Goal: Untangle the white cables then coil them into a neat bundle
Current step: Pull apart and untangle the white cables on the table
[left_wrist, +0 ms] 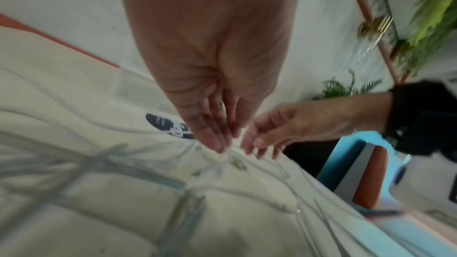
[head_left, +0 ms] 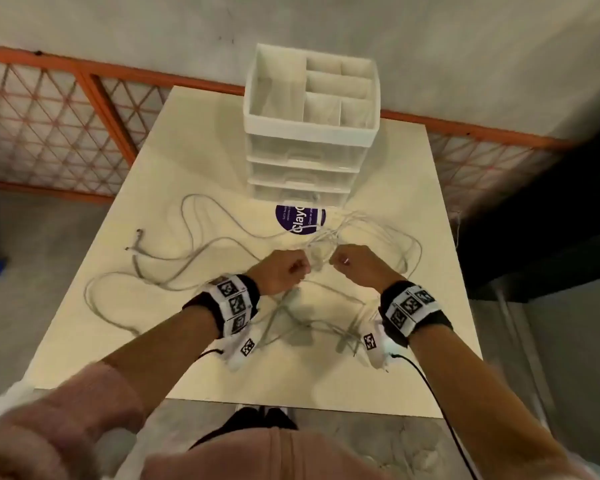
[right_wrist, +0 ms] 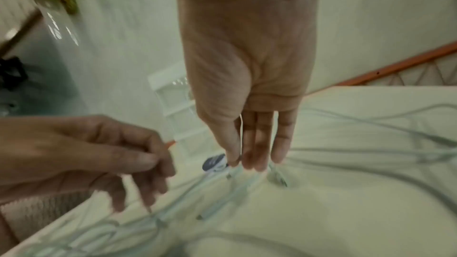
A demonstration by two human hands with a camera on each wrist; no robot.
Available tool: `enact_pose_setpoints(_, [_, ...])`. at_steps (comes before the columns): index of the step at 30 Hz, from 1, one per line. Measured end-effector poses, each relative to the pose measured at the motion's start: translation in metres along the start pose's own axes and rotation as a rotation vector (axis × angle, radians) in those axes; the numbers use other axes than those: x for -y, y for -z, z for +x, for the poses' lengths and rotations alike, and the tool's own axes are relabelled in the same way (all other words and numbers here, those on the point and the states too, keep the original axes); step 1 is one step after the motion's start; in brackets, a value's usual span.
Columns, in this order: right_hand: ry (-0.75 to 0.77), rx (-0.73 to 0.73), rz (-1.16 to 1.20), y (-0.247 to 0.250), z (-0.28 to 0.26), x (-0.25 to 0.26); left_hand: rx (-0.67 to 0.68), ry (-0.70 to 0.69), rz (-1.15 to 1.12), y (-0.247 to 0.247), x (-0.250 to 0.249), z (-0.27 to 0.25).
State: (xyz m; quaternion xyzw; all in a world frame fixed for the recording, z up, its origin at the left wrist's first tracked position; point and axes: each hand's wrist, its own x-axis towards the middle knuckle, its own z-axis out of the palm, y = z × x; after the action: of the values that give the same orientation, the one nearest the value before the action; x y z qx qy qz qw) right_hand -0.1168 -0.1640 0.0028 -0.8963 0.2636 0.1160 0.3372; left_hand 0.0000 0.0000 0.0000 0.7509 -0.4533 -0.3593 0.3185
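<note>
Several white cables (head_left: 219, 239) sprawl in loose loops over the cream table (head_left: 413, 375), knotted into a tangle (head_left: 329, 233) near its middle. My left hand (head_left: 302, 269) and right hand (head_left: 336, 260) hover close together just in front of that tangle, both with fingers curled. In the right wrist view a thin white cable (right_wrist: 241, 124) runs between the right hand's (right_wrist: 243, 160) thumb and forefinger, and the left hand (right_wrist: 148, 158) presses its thumb to its forefinger on a strand. The left wrist view shows the left hand (left_wrist: 222, 144) and the right hand (left_wrist: 257, 144) meeting fingertip to fingertip over blurred cables (left_wrist: 148, 175).
A white drawer organiser (head_left: 309, 133) with open top compartments stands at the back of the table. A round purple sticker (head_left: 300, 220) lies in front of it. Cable ends with plugs (head_left: 137, 237) lie at the left. An orange mesh fence (head_left: 49, 116) runs behind the table.
</note>
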Motion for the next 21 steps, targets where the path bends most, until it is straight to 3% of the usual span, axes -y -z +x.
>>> enact_pose_setpoints(2, [0.014, -0.042, -0.026, -0.004, 0.014, -0.002, -0.050, 0.029, 0.119, -0.013, 0.003, 0.020])
enact_pose_setpoints(7, [0.054, 0.023, -0.148, -0.024, 0.033, -0.010, -0.024, 0.109, 0.418, -0.044, 0.022, 0.043])
enact_pose_setpoints(10, [0.067, -0.009, -0.168, -0.030, 0.036, -0.014, -0.069, 0.149, 0.478, -0.049, 0.027, 0.047])
enact_pose_setpoints(13, [0.097, -0.080, -0.098, -0.023, 0.038, -0.013, -0.166, 0.091, 0.308, -0.042, 0.027, 0.048])
enact_pose_setpoints(17, [0.147, -0.234, 0.069, 0.010, 0.040, 0.000, -0.373, -0.129, 0.046, -0.013, 0.005, 0.047])
enact_pose_setpoints(21, [0.182, -0.166, 0.216, 0.033, 0.036, 0.012, -0.535, -0.224, -0.220, 0.035, -0.044, 0.042])
